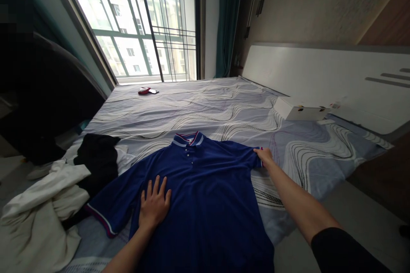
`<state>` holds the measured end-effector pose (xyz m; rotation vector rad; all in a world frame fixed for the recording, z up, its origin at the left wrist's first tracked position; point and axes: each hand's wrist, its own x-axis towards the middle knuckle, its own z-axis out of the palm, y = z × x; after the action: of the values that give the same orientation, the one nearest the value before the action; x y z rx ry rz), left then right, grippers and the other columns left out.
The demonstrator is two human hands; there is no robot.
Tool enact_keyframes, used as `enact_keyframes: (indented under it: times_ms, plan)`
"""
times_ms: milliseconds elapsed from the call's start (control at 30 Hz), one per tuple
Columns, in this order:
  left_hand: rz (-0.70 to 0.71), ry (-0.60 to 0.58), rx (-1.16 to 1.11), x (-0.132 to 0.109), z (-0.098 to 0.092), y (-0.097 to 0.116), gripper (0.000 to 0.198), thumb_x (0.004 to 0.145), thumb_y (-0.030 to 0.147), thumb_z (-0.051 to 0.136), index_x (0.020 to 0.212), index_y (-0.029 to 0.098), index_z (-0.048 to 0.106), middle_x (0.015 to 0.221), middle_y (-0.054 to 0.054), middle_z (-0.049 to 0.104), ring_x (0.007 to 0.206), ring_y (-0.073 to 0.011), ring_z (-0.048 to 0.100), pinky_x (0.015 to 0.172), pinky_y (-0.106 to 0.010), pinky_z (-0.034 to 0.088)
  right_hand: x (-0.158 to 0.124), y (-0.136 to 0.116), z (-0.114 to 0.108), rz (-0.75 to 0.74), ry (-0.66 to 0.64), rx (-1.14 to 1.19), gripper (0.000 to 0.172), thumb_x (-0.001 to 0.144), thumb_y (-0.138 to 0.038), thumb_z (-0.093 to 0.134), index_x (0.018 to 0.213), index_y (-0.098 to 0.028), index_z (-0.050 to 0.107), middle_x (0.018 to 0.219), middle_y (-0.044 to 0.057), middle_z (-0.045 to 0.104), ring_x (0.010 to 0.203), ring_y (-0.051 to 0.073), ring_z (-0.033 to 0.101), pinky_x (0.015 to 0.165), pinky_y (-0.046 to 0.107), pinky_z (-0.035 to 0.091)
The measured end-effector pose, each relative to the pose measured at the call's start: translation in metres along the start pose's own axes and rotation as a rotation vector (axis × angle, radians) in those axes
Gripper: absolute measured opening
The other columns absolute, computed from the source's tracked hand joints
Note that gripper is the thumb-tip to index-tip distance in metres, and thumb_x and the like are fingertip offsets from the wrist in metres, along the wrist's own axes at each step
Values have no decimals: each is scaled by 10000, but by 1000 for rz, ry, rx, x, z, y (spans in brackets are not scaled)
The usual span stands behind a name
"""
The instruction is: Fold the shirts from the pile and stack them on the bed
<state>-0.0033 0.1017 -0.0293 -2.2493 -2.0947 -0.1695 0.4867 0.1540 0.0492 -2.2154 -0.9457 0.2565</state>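
Note:
A dark blue polo shirt (205, 192) lies face up and spread out on the bed, collar toward the window. My left hand (154, 205) rests flat on its chest near the left sleeve, fingers stretched out and apart. My right hand (264, 156) is closed on the hem of the shirt's right sleeve, pinching the cloth at its striped cuff.
The bed (224, 111) has a grey wavy-patterned sheet. A heap of white and black clothes (64, 179) lies at its left edge. A white box (301, 111) sits near the headboard. A small red item (144, 90) lies by the far window. A dark chair stands left.

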Motion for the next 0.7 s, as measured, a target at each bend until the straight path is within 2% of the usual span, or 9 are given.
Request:
enact_keyframes:
  times_ms: [100, 167, 233, 300, 400, 467, 533, 633, 700]
  plan:
    - [0, -6, -5, -1, -3, 1, 597, 986, 445, 283, 1550, 254, 327, 1650, -54, 264, 1520, -339, 209, 1187, -564, 248, -32, -36, 10, -181, -35, -83, 320, 906, -343, 552, 1097, -152, 724, 954, 124, 739, 898, 242, 669, 802, 298, 457]
    - [0, -13, -20, -1, -5, 1, 595, 987, 445, 286, 1550, 256, 328, 1650, -54, 263, 1521, -339, 206, 1188, -567, 247, -75, -50, 24, -471, -121, -190, 376, 967, -311, 464, 1281, -215, 648, 1053, 102, 727, 945, 227, 664, 852, 298, 452]
    - [-3, -15, -32, -1, -6, 2, 593, 988, 443, 287, 1550, 256, 328, 1651, -54, 260, 1522, -339, 200, 1191, -572, 241, -125, -49, 41, -704, -253, -297, 414, 967, -237, 448, 1349, -270, 603, 1103, 82, 708, 971, 209, 656, 878, 289, 458]
    - [-5, -11, -41, -1, -5, 2, 594, 989, 444, 287, 1550, 255, 328, 1652, -57, 258, 1523, -339, 198, 1192, -575, 237, -170, -37, 59, -814, -316, -385, 455, 924, -189, 501, 1360, -259, 607, 1195, 109, 673, 1096, 236, 619, 954, 321, 452]
    - [2, 0, -57, -3, -1, 1, 602, 987, 454, 284, 1552, 250, 326, 1652, -62, 258, 1522, -341, 199, 1191, -579, 233, -206, -12, 79, -806, -227, -403, 543, 911, -165, 497, 1452, -198, 525, 1450, 149, 528, 1375, 294, 434, 1132, 420, 338]
    - [5, 7, -67, -4, 1, -1, 605, 984, 462, 291, 1550, 252, 335, 1651, -64, 265, 1521, -343, 200, 1191, -583, 225, -211, -1, 86, -737, -170, -377, 585, 911, -171, 481, 1496, -151, 462, 1532, 155, 450, 1448, 303, 340, 1184, 462, 261]
    - [-11, 17, -81, 0, 1, -1, 597, 976, 451, 318, 1536, 251, 372, 1645, -75, 284, 1516, -350, 206, 1187, -598, 216, -209, 2, 88, -696, -160, -355, 591, 906, -175, 471, 1495, -131, 458, 1548, 149, 437, 1460, 301, 326, 1198, 478, 228]
    - [-5, 30, -174, 28, -9, 12, 532, 959, 370, 370, 1452, 230, 511, 1596, -91, 389, 1496, -347, 249, 1181, -589, 231, -204, 0, 87, -706, -176, -333, 571, 898, -162, 454, 1467, -153, 503, 1540, 118, 459, 1454, 286, 349, 1200, 476, 224]
    - [57, 22, -288, 63, -19, 33, 466, 969, 313, 353, 1345, 224, 614, 1501, -81, 522, 1444, -296, 349, 1175, -492, 288, -204, -1, 87, -712, -179, -319, 564, 893, -161, 456, 1454, -163, 522, 1531, 108, 474, 1446, 285, 367, 1194, 473, 238]
